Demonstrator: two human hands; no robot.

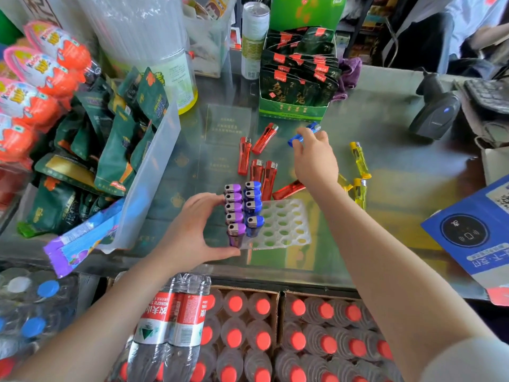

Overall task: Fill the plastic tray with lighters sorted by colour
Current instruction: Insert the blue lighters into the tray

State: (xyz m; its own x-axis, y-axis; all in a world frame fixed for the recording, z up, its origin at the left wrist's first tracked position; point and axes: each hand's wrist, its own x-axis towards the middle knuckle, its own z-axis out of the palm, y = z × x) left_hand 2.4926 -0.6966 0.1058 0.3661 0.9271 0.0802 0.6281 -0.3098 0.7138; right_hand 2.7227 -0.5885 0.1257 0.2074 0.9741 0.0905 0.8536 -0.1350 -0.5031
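A clear plastic tray (286, 227) with rows of holes lies on the glass counter. Several purple lighters (234, 209) stand upright in its left column, and several blue lighters (253, 204) fill most of the column beside them. My left hand (198, 232) grips the tray's left edge, next to the purple lighters. My right hand (314, 158) reaches far over the counter, its fingers closed on a loose blue lighter (303, 135). Several red lighters (257, 161) lie flat behind the tray. Yellow lighters (359, 172) lie to the right of my right wrist.
A green box of tea packets (297, 86) stands behind the lighters. Bins of snack packets (115, 139) crowd the left. A barcode scanner (435, 111) and a blue sign (473, 230) sit on the right. Cartons of water bottles (275, 334) stand below the counter's front edge.
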